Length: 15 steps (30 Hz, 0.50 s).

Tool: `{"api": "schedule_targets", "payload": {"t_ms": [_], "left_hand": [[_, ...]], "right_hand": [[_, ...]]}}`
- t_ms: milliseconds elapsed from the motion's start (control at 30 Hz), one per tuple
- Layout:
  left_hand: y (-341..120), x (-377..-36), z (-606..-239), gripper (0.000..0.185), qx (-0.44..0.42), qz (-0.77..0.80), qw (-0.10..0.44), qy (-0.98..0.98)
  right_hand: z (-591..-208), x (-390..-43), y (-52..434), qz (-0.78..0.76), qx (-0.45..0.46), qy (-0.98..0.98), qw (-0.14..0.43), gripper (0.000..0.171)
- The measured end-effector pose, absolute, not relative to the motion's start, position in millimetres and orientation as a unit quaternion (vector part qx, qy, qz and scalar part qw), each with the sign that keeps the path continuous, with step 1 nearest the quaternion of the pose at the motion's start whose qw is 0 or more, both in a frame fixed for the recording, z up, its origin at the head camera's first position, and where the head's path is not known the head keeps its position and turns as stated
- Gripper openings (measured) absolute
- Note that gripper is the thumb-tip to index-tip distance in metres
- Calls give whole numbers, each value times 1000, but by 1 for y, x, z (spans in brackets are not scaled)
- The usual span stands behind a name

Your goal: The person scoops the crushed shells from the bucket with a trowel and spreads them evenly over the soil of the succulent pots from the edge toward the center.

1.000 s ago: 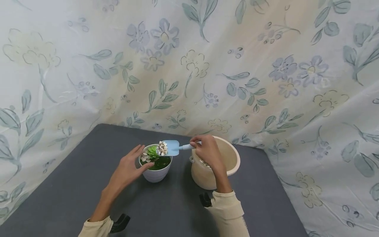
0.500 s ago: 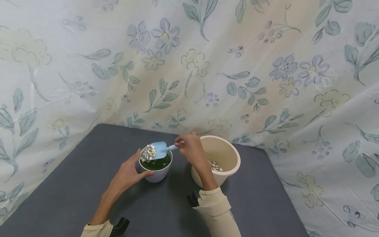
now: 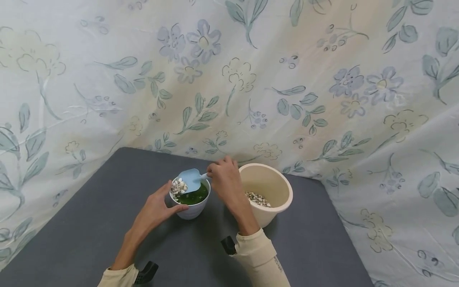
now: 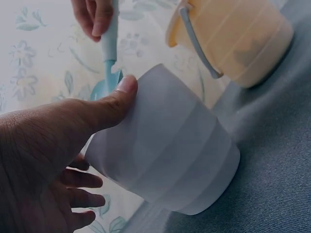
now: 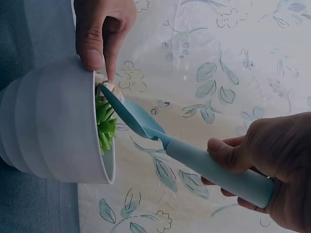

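Observation:
A white ribbed flowerpot [image 3: 191, 211] stands on the table, with dark green matter inside and a green succulent [image 5: 104, 124] visible in the right wrist view. My left hand [image 3: 154, 211] holds its left side, thumb at the near rim and fingers round the far side. My right hand [image 3: 226, 181] grips the handle of a light blue trowel [image 5: 209, 170]. The trowel's blade tilts down over the pot's left part. Pale pebbles [image 3: 178, 186] lie at its tip, by my left fingers; which are still on the blade I cannot tell.
Right of the pot stands a cream bucket [image 3: 269, 213] with a grey handle [image 4: 200, 46] and pebbles [image 3: 258, 198] at its bottom. My right forearm passes in front of it. A dark grey cloth [image 3: 107, 211] covers the table; a floral curtain [image 3: 229, 79] hangs behind.
My right hand has moved left from beside the bucket, carrying the pebble-laden trowel over the pot. The blade has tipped down toward the pot's left side. My left hand has stayed at the pot.

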<state>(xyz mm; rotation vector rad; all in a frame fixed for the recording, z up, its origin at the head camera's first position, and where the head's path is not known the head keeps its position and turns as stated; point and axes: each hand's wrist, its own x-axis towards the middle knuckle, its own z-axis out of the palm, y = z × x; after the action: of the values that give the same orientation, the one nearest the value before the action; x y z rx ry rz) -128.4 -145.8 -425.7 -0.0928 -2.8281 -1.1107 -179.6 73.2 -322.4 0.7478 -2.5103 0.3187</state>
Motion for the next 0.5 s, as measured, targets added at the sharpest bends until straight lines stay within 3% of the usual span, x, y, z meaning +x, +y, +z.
{"api": "schedule_targets", "payload": {"t_ms": [300,500], "left_hand": [[-148,-130,-427,117,-29,-368,48,-928],[-148,-132,-424,115,-26,-374,49,-926]], "right_hand": [[-325,-178,69,80,302,-893,324,6],[-323,-180,68,82,305,-885,341,7]]}}
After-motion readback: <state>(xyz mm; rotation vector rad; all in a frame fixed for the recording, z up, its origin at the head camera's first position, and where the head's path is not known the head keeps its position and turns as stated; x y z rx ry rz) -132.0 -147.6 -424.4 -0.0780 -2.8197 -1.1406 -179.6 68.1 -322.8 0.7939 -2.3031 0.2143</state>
